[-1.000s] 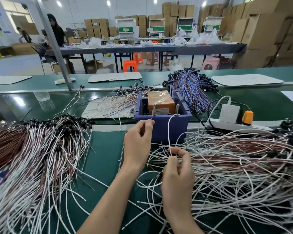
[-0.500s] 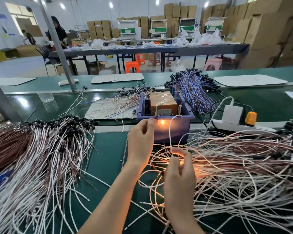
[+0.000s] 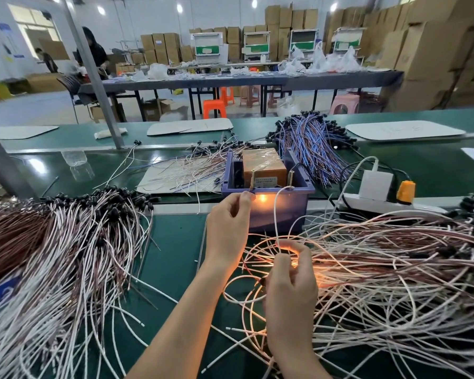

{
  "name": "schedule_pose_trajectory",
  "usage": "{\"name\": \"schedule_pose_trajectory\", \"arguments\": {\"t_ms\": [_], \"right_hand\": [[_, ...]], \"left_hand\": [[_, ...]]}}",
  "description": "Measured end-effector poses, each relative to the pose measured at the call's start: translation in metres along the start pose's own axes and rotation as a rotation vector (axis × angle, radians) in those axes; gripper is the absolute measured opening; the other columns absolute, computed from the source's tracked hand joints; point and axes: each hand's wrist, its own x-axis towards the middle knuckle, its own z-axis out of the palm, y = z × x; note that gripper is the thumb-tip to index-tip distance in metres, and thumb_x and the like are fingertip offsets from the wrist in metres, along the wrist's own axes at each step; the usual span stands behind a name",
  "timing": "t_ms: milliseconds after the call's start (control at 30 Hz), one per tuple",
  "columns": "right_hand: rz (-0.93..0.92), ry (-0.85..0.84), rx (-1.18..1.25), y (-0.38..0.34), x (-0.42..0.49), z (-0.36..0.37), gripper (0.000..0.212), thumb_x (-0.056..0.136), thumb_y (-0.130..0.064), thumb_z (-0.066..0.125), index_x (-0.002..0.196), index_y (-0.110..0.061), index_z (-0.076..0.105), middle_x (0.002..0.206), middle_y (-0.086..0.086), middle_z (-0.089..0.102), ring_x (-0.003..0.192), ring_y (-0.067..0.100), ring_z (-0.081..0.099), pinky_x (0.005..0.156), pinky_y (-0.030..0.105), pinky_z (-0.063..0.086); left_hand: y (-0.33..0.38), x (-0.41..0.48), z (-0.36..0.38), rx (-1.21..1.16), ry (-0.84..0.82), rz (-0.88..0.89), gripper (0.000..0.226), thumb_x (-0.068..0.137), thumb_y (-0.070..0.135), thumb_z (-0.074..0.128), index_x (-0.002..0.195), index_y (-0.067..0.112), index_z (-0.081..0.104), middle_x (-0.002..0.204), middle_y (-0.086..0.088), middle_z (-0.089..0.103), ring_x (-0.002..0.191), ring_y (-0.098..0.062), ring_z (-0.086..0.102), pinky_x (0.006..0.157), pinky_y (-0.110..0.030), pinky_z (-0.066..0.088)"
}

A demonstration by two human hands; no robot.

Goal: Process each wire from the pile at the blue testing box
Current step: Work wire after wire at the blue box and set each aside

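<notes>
The blue testing box [image 3: 279, 214] stands at the middle of the green bench with an orange block inside and two metal contact posts on its front rim. My left hand [image 3: 229, 225] pinches a wire end against the left post, where an orange light glows. My right hand [image 3: 290, 291] grips a white wire [image 3: 276, 212] that arcs up to the right post; an orange glow shows between its fingers. A loose pile of white and brown wires [image 3: 394, 269] spreads to the right, touching my right hand.
A large bundle of wires with black tips [image 3: 66, 242] lies at the left. Behind the box sit loose wires on a white sheet [image 3: 175, 176] and a blue-and-brown bundle [image 3: 312, 143]. A white power strip [image 3: 375, 198] with an orange plug lies at the right.
An orange light has come on at the box's left post and in my right hand; one second ago there was none. My hands have hardly moved.
</notes>
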Motion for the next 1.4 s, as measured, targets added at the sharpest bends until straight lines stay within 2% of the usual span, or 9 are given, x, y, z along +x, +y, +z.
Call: {"name": "schedule_pose_trajectory", "arguments": {"t_ms": [133, 267, 433, 733, 867, 1000, 1200, 1300, 1400], "right_hand": [[0.004, 0.013, 0.010, -0.001, 0.000, 0.000, 0.037, 0.098, -0.018, 0.044, 0.094, -0.053, 0.053, 0.052, -0.005, 0.048, 0.047, 0.009, 0.039, 0.049, 0.035, 0.035], [0.012, -0.053, 0.031, -0.007, -0.001, 0.000, 0.037, 0.102, -0.024, 0.038, 0.111, -0.059, 0.045, 0.068, -0.004, 0.067, 0.049, 0.008, 0.048, 0.048, 0.025, 0.039], [-0.011, -0.100, 0.089, -0.018, -0.008, -0.003, 0.023, 0.110, -0.030, 0.030, 0.114, -0.041, 0.050, 0.092, -0.006, 0.076, 0.071, 0.013, 0.068, 0.064, 0.025, 0.050], [-0.416, 0.216, 0.124, -0.105, 0.000, -0.057, 0.026, 0.110, -0.023, 0.036, 0.105, -0.036, 0.057, 0.098, -0.013, 0.071, 0.087, 0.000, 0.065, 0.075, 0.011, 0.047], [-0.665, 0.294, -0.242, -0.177, 0.034, -0.079, 0.020, 0.109, -0.024, 0.038, 0.108, -0.024, 0.057, 0.089, -0.005, 0.069, 0.075, 0.011, 0.065, 0.064, 0.035, 0.052], [-0.985, 0.378, -0.900, -0.199, 0.059, -0.084, 0.029, 0.109, -0.032, 0.034, 0.117, -0.019, 0.057, 0.087, 0.002, 0.071, 0.066, 0.029, 0.068, 0.052, 0.036, 0.052], [-0.879, -0.063, -1.535, -0.103, 0.089, -0.089, 0.028, 0.108, -0.027, 0.033, 0.121, -0.021, 0.057, 0.099, 0.002, 0.066, 0.087, 0.027, 0.071, 0.065, 0.036, 0.050], [-0.731, -0.209, -1.567, -0.051, 0.087, -0.089, 0.032, 0.106, -0.029, 0.035, 0.126, -0.022, 0.060, 0.119, 0.005, 0.066, 0.110, 0.029, 0.063, 0.091, 0.041, 0.046], [-0.684, -0.291, -1.502, -0.029, 0.078, -0.070, 0.037, 0.105, -0.032, 0.036, 0.133, -0.025, 0.059, 0.123, 0.004, 0.067, 0.112, 0.028, 0.061, 0.096, 0.043, 0.044]], "left_hand": [[-0.001, 0.001, -0.007, 0.025, -0.008, -0.060, 0.027, 0.103, 0.039, 0.051, 0.084, 0.036, 0.069, 0.077, 0.016, 0.070, 0.076, -0.007, 0.062, 0.071, -0.033, 0.050], [0.009, -0.001, -0.018, 0.056, -0.042, -0.054, 0.027, 0.102, 0.038, 0.053, 0.086, 0.027, 0.071, 0.063, 0.013, 0.064, 0.060, -0.011, 0.054, 0.058, -0.034, 0.043], [0.046, 0.008, -0.038, 0.146, 0.010, 0.008, 0.026, 0.101, 0.035, 0.054, 0.084, 0.025, 0.071, 0.052, 0.016, 0.054, 0.049, -0.003, 0.043, 0.051, -0.027, 0.035], [0.154, -0.026, -0.020, -0.150, -0.293, 0.063, 0.025, 0.104, 0.024, 0.049, 0.090, 0.016, 0.067, 0.058, 0.004, 0.062, 0.051, -0.011, 0.055, 0.048, -0.022, 0.047], [0.199, -0.024, 0.011, -0.764, -0.406, -0.223, 0.026, 0.104, 0.020, 0.044, 0.086, 0.016, 0.063, 0.066, 0.003, 0.066, 0.057, -0.012, 0.060, 0.054, -0.023, 0.049], [0.196, -0.025, 0.028, -1.163, -0.426, -0.411, 0.021, 0.106, 0.022, 0.043, 0.095, 0.017, 0.060, 0.078, 0.003, 0.071, 0.063, -0.012, 0.064, 0.059, -0.024, 0.052], [0.109, -0.063, 0.030, -0.843, -0.474, -0.886, 0.031, 0.107, 0.016, 0.035, 0.122, -0.003, 0.053, 0.109, -0.018, 0.070, 0.082, -0.024, 0.066, 0.072, -0.034, 0.061], [0.078, -0.077, 0.002, -0.654, -0.566, -0.976, 0.035, 0.107, 0.017, 0.036, 0.128, -0.007, 0.050, 0.118, -0.023, 0.070, 0.090, -0.028, 0.071, 0.070, -0.035, 0.063], [0.068, -0.071, -0.029, -0.555, -0.522, -0.914, 0.029, 0.105, 0.017, 0.041, 0.123, 0.000, 0.058, 0.105, -0.013, 0.076, 0.076, -0.022, 0.074, 0.057, -0.029, 0.061]]}}
